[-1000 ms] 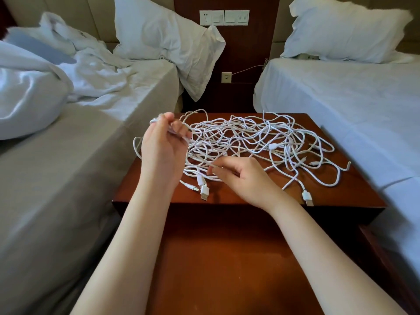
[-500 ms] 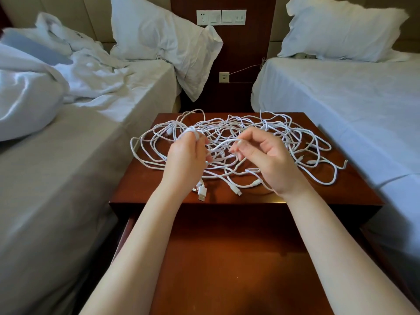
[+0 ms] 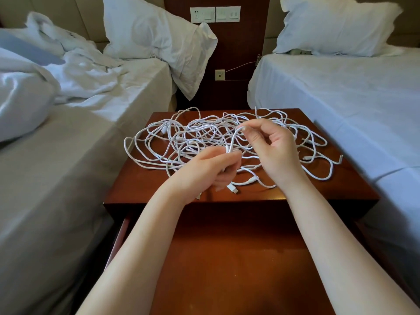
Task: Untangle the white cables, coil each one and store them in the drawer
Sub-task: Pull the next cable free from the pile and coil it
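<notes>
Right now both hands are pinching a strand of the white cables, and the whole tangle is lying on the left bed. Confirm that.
Not quite. The head view shows the left hand and right hand each pinching a strand of the white cables, but the tangle lies on the wooden nightstand between the two beds, not on the left bed.

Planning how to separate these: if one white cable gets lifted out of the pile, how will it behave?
Probably floppy: the strand between the left hand and right hand bends in a loose arc. It will likely drag neighbours along, since the white cables overlap in many loops.
</notes>
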The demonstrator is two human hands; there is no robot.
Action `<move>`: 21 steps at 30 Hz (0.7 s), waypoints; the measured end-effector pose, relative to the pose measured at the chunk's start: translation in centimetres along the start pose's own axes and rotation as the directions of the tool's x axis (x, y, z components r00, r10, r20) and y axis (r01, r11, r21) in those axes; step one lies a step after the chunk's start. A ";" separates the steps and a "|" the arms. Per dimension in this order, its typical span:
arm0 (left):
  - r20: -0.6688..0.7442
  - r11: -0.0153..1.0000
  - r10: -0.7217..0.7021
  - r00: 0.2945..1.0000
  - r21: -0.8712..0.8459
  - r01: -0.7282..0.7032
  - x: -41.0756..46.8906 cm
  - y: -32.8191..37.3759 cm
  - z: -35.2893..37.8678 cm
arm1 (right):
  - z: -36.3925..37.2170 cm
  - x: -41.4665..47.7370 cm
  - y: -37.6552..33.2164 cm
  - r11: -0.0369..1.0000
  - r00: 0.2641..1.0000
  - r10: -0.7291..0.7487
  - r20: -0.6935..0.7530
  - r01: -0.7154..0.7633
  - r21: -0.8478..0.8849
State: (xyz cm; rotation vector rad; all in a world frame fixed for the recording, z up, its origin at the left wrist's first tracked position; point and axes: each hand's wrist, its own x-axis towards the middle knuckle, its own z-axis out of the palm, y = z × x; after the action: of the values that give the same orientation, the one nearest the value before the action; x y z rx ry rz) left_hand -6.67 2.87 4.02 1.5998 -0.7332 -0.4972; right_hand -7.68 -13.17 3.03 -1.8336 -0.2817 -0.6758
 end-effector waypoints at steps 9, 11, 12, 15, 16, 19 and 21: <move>-0.059 0.817 0.191 0.980 -0.543 -0.192 0.2 0.3 -0.7 | 1.6 -0.8 1.5 0.987 0.942 0.044 0.334 0.012 -0.163; -0.131 0.770 0.201 0.971 -0.591 -0.239 0.4 0.1 -1.1 | 2.0 -0.9 1.7 0.984 0.928 0.049 0.369 0.019 -0.179; -0.179 0.755 0.198 0.964 -0.599 -0.266 0.5 0.0 -1.3 | 2.1 -0.9 1.6 0.983 0.926 0.051 0.375 0.019 -0.180; -0.347 0.715 0.175 0.921 -0.598 -0.362 1.0 -0.2 -1.4 | 2.3 -1.0 1.5 0.987 0.923 0.038 0.382 0.024 -0.157; -0.407 0.703 0.163 0.899 -0.592 -0.395 1.3 -0.3 -1.4 | 2.4 -1.0 1.6 0.986 0.920 0.029 0.391 0.037 -0.161; -0.596 0.756 0.119 0.794 -0.464 -0.462 1.7 -0.9 -1.8 | 2.8 -1.0 1.8 0.954 0.893 0.048 0.448 0.092 -0.286; -0.704 0.862 0.106 0.702 -0.287 -0.418 1.7 -1.5 -2.2 | 3.0 -1.1 1.6 0.926 0.877 0.070 0.476 0.120 -0.357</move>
State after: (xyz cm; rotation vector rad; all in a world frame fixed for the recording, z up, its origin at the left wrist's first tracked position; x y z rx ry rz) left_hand -3.69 3.28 3.02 1.0947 -0.2557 0.1569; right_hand -6.83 -10.85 0.52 -2.3687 -0.5335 -0.2841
